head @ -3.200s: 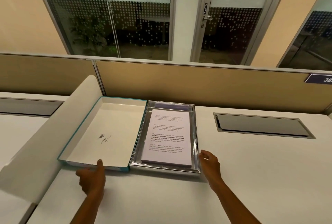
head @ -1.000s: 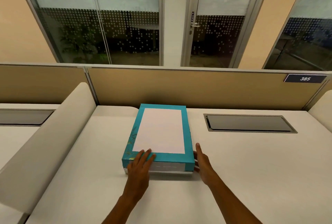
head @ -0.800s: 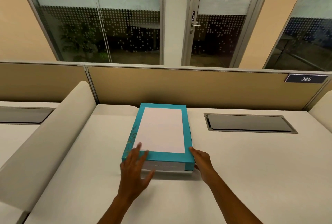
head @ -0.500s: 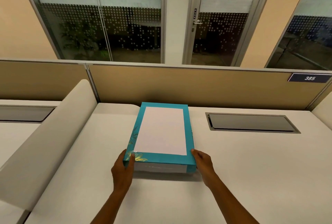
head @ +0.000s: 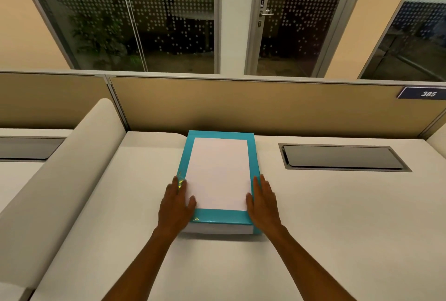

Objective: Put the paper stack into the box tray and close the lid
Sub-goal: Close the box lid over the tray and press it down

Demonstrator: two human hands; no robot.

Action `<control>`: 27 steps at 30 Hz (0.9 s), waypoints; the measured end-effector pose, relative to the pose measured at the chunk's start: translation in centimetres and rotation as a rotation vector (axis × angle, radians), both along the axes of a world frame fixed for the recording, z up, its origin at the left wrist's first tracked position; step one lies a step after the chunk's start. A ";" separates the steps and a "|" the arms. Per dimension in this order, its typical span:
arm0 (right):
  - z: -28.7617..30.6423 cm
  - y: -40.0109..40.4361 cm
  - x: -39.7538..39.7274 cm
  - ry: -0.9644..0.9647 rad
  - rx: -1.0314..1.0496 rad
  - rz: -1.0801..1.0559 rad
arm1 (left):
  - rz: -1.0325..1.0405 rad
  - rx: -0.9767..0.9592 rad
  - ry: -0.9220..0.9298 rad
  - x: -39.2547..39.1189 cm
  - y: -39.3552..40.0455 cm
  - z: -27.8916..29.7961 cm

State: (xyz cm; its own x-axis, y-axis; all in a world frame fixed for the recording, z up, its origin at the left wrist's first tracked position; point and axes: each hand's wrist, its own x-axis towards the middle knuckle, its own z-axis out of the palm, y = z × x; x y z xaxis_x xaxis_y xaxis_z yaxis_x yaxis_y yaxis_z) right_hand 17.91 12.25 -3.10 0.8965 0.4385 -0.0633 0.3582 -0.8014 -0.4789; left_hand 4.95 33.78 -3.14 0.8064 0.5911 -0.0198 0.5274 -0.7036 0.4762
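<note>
The box is closed: its teal lid (head: 218,218) with a white centre panel sits over the tray, and only the pale front wall of the tray (head: 217,229) shows beneath it. The paper stack is hidden inside. My left hand (head: 177,201) lies along the lid's left edge, fingers stretched forward and thumb on the white panel. My right hand (head: 263,200) mirrors it on the right edge, thumb also on top. Both hands clasp the lid near its front corners.
The box stands on a white desk (head: 325,228). A dark cable hatch (head: 342,157) is set into the desk to the right. A rounded white divider (head: 60,175) runs along the left, and a tan partition (head: 241,107) stands behind.
The lid, open beside the tray at first, now covers it. In the last second both hands slid from the front corners forward along the lid's side edges, thumbs on top.
</note>
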 end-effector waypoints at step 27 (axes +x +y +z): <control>-2.0 6.5 6.0 -0.161 -0.240 0.082 | -0.237 0.250 0.170 8.6 3.2 -0.9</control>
State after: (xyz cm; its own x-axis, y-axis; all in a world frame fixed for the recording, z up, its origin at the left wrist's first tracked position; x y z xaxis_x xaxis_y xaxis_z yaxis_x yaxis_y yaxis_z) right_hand 23.88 18.79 -5.05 0.8654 0.5000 -0.0340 0.4828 -0.8500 -0.2108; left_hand 13.54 36.95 -4.09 0.9189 0.3920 -0.0436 0.3927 -0.8989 0.1943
